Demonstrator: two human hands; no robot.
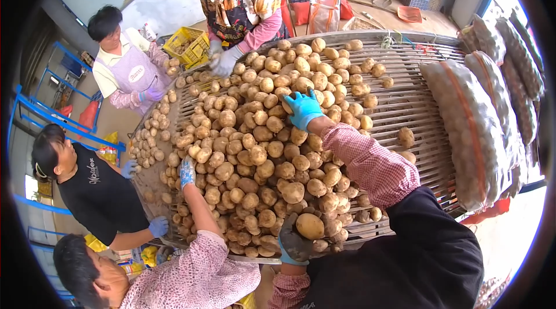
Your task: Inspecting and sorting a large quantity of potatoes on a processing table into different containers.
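Observation:
My left hand (295, 239), in a blue glove with a dark, soiled palm, is near the front edge of a slatted sorting table (419, 111). It holds a large pale potato (310, 226), fingers curled beneath and around it. My right hand (304, 108), in a bright blue glove, reaches over the upper part of a big potato heap (260, 157). Its fingers rest on the potatoes, partly around one (286, 106) at their left side; whether it grips that potato cannot be told. Soil clings to many of the potatoes.
Filled mesh sacks (464, 135) lie along the table's right end. Co-workers stand at the far and left sides; one gloved hand (187, 172) reaches into the heap from the left. Smaller potatoes (150, 142) lie at the left edge. A yellow crate (186, 46) stands beyond the table.

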